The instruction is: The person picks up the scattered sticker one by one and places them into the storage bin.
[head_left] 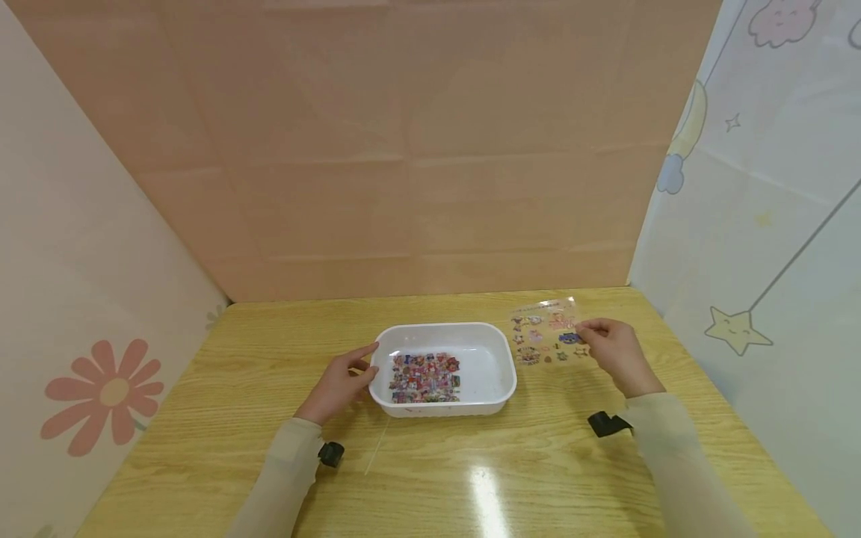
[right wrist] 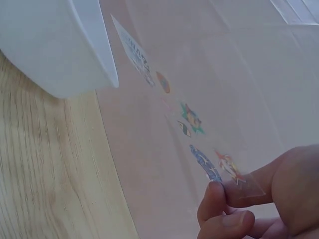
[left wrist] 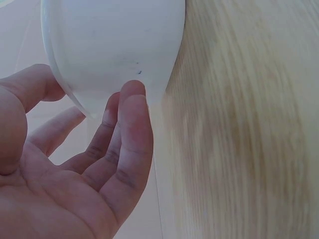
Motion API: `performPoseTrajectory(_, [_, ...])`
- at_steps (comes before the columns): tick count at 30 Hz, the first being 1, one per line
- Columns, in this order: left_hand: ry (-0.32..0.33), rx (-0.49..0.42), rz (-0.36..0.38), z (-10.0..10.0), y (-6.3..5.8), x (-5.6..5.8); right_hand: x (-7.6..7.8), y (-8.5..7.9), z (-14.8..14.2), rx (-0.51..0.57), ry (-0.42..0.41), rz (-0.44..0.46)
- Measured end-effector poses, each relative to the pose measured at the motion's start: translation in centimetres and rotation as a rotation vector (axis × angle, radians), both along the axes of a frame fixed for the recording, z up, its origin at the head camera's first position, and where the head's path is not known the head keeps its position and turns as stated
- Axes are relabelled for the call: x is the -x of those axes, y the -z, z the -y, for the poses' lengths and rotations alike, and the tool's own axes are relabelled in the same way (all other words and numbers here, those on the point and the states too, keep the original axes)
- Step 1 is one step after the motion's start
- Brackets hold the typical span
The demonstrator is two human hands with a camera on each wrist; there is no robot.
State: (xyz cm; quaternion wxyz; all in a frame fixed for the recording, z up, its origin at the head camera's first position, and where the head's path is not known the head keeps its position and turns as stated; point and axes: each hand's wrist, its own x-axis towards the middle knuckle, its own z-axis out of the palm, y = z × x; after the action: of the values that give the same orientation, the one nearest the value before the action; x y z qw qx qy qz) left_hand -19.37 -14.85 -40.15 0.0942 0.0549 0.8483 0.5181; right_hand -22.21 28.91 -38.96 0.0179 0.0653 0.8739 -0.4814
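Observation:
A white plastic tray (head_left: 484, 407) stands on the wooden table in the head view, with a patch of colourful stickers (head_left: 425, 378) in its left half. At the tray's left end my left hand (head_left: 341, 385) holds the rim and outer wall with bent fingers. The left wrist view shows its fingertips (left wrist: 133, 92) against the outside wall. To the right of the tray my right hand (head_left: 615, 351) pinches the edge of a clear sticker sheet (head_left: 536, 336) between thumb and fingers. In the right wrist view the sheet (right wrist: 192, 117) stands tilted, printed with small coloured pictures.
A thin pale strip (head_left: 377, 447) lies on the table (head_left: 417, 478) in front of the tray. A plain pinkish backdrop (head_left: 403, 187) closes off the back. Patterned white panels (head_left: 773, 246) stand along both sides. Dark straps with small black devices (head_left: 332, 453) sit at the wrists.

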Motion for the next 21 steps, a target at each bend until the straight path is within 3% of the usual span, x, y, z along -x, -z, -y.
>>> performPoseTrajectory(21, [-0.007, 0.009, 0.002, -0.1, -0.2, 0.0, 1.0, -0.6, 4.7, 0.010, -0.066, -0.023])
